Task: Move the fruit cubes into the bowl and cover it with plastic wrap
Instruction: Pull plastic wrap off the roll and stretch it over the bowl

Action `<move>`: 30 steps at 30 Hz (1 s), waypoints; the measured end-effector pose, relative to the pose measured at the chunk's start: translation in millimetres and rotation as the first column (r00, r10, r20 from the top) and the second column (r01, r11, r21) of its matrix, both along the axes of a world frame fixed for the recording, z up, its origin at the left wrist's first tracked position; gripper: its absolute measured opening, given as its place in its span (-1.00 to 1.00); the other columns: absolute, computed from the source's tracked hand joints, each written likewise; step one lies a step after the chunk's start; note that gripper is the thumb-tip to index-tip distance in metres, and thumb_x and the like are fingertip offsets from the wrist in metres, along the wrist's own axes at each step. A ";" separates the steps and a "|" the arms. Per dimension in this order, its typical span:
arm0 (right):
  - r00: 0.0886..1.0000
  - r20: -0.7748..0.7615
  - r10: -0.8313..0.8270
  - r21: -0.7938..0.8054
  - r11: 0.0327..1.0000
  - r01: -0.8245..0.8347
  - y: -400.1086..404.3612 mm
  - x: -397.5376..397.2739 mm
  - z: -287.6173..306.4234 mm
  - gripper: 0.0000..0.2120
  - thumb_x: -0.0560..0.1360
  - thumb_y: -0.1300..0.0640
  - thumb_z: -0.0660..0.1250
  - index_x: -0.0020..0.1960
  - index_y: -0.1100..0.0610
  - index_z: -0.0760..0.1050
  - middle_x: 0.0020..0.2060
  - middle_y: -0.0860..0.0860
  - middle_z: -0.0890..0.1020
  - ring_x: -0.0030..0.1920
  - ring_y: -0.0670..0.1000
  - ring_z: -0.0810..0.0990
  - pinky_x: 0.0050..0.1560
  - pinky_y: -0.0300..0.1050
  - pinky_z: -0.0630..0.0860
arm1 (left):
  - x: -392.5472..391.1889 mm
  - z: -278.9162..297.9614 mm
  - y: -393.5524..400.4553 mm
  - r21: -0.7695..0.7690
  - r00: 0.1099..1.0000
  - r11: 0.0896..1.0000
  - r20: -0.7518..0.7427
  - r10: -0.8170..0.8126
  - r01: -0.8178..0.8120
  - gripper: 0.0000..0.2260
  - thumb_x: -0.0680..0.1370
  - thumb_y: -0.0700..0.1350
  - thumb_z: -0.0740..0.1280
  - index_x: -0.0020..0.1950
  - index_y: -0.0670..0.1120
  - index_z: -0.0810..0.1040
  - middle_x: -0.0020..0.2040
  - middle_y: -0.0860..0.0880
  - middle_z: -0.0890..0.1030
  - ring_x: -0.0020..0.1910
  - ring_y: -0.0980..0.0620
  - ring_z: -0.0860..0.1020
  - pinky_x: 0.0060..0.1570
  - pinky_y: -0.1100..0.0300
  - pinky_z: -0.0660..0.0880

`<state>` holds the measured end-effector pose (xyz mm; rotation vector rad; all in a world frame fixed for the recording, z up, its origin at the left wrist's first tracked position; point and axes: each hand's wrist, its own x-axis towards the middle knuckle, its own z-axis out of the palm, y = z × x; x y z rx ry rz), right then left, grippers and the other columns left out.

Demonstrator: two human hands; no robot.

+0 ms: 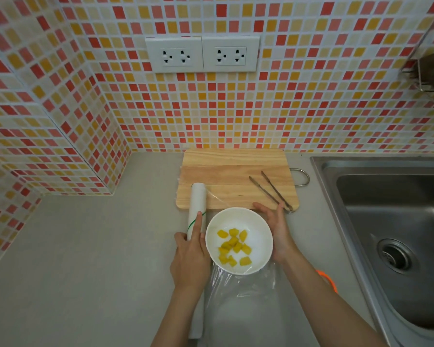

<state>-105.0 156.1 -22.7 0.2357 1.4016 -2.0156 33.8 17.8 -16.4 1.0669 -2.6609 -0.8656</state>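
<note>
Both hands work low in the middle of the frame: the left hand (189,256) curls its grip round the plastic wrap roll (197,211), forefinger stretched along it, while the right hand (277,231) lies with straight, spread fingers flat against the right side of the white bowl (212,234), pinching nothing. That bowl stands on the grey bench (85,259) just below the wooden cutting board (231,171), and the yellow fruit cubes (233,246) lie loose in a small heap on its bottom; none shows on the board, so the moving step looks finished. Covering seems only partly done: a clear sheet of wrap (246,291) trails from the bowl's lower edge toward the bottom of the frame, and film appears to reach over the bowl, though how tightly it sits on the rim cannot be told. Metal tongs (271,190) rest on the board's right part. A steel sink (386,221) fills the right of the frame, holding nothing visible.
</note>
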 end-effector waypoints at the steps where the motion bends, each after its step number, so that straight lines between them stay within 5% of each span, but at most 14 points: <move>1: 0.998 -0.021 -0.062 0.021 0.998 0.062 1.1 1.9 2.3 -0.34 0.50 -0.34 -0.11 0.18 0.13 0.47 -0.14 0.06 0.63 -0.11 0.09 0.63 -0.07 0.03 0.54 | -0.1 -0.2 -0.1 0.002 1.000 1.000 -0.004 -0.002 0.002 -0.57 0.58 0.17 -0.06 0.44 0.39 -0.06 -0.03 -0.01 0.28 -0.33 0.02 0.38 -0.28 0.14 0.37; 5: 0.902 -0.251 -0.352 0.108 0.915 0.388 17.6 15.4 13.8 -0.44 0.59 -0.18 -0.11 0.21 0.18 0.45 0.06 0.20 0.61 0.12 0.11 0.58 0.17 -0.06 0.44 | -1.0 -0.1 1.0 0.015 1.000 1.000 -0.024 -0.003 0.003 -0.55 0.56 0.19 -0.09 0.45 0.38 -0.04 -0.03 -0.01 0.28 -0.33 0.03 0.39 -0.28 0.13 0.37; 9: 0.706 -0.490 -0.512 0.064 0.786 0.615 20.9 60.5 33.9 -0.54 0.50 -0.24 -0.07 0.23 -0.07 0.39 0.18 -0.02 0.54 0.23 -0.13 0.49 0.07 -0.39 0.36 | -2.0 -0.8 1.8 -0.003 1.000 1.000 -0.019 -0.007 0.007 -0.55 0.55 0.19 -0.08 0.45 0.37 -0.04 -0.02 -0.02 0.29 -0.33 0.03 0.39 -0.27 0.14 0.37; 13: 0.752 -0.487 -0.443 0.046 0.847 0.529 -7.7 94.8 27.8 -0.25 0.36 -0.45 -0.03 0.43 -0.07 0.17 0.27 -0.18 0.41 0.24 -0.32 0.40 0.01 -0.59 0.34 | -4.9 0.5 5.2 -0.034 1.000 0.999 0.013 -0.004 0.005 -0.55 0.55 0.19 -0.08 0.44 0.38 -0.04 -0.03 -0.01 0.26 -0.31 -0.03 0.40 -0.26 0.12 0.36; 16: 0.767 -0.467 -0.441 0.090 0.839 0.537 -18.6 90.1 16.9 -0.31 0.42 -0.31 -0.06 0.45 0.01 0.16 0.24 -0.36 0.40 0.23 -0.17 0.44 0.14 -0.29 0.44 | -8.1 1.9 7.4 -0.060 0.998 0.998 0.055 -0.021 0.025 -0.54 0.56 0.15 0.00 0.44 0.39 -0.05 -0.03 -0.01 0.24 -0.30 -0.07 0.41 -0.24 0.10 0.37; 18: 0.778 -0.439 -0.450 0.110 0.832 0.544 -20.4 81.7 13.4 -0.35 0.46 -0.28 -0.07 0.45 0.03 0.18 0.07 -0.58 0.41 0.13 -0.28 0.49 0.08 -0.19 0.48 | -10.0 1.6 7.9 -0.057 0.998 0.998 0.066 -0.021 0.025 -0.54 0.57 0.15 0.02 0.44 0.38 -0.04 -0.03 -0.01 0.23 -0.29 -0.09 0.40 -0.23 0.08 0.39; 20: 0.783 -0.409 -0.468 0.112 0.826 0.552 -23.0 76.8 9.5 -0.38 0.47 -0.31 -0.05 0.42 -0.03 0.23 0.07 -0.54 0.45 0.07 -0.34 0.51 -0.05 -0.32 0.51 | -12.1 2.0 7.2 -0.056 0.998 0.998 0.063 -0.018 0.021 -0.54 0.57 0.14 0.03 0.45 0.36 -0.03 -0.02 -0.02 0.24 -0.28 -0.10 0.41 -0.22 0.06 0.41; 24: 0.818 -0.289 -0.497 0.133 0.825 0.549 -26.3 76.7 -4.8 -0.56 0.59 -0.15 -0.06 0.41 -0.06 0.23 0.33 -0.09 0.39 0.22 -0.12 0.45 -0.05 -0.36 0.41 | -14.2 0.4 4.9 -0.057 0.998 0.998 0.056 -0.006 0.009 -0.54 0.58 0.12 0.05 0.45 0.35 -0.02 -0.01 -0.03 0.25 -0.28 -0.10 0.42 -0.21 0.07 0.41; 28: 0.865 -0.309 -0.396 0.142 0.880 0.454 -18.1 74.1 -4.3 -0.46 0.54 -0.20 -0.10 0.48 -0.06 0.07 0.36 -0.14 0.26 0.29 -0.17 0.31 -0.03 -0.51 0.37 | -14.4 -1.3 6.0 -0.042 1.000 0.999 0.029 0.007 -0.006 -0.55 0.58 0.14 0.02 0.44 0.36 -0.02 -0.04 -0.01 0.24 -0.30 -0.06 0.40 -0.23 0.10 0.38; 30: 0.871 -0.365 -0.329 0.139 0.906 0.400 -7.1 72.5 -2.5 -0.35 0.49 -0.27 -0.05 0.50 -0.04 -0.02 0.43 -0.11 0.20 0.39 -0.14 0.23 0.19 -0.42 0.28 | -14.5 -2.9 5.0 -0.031 1.000 0.999 0.017 0.013 -0.012 -0.56 0.58 0.16 -0.01 0.44 0.38 -0.04 -0.04 0.00 0.26 -0.30 -0.05 0.41 -0.22 0.10 0.38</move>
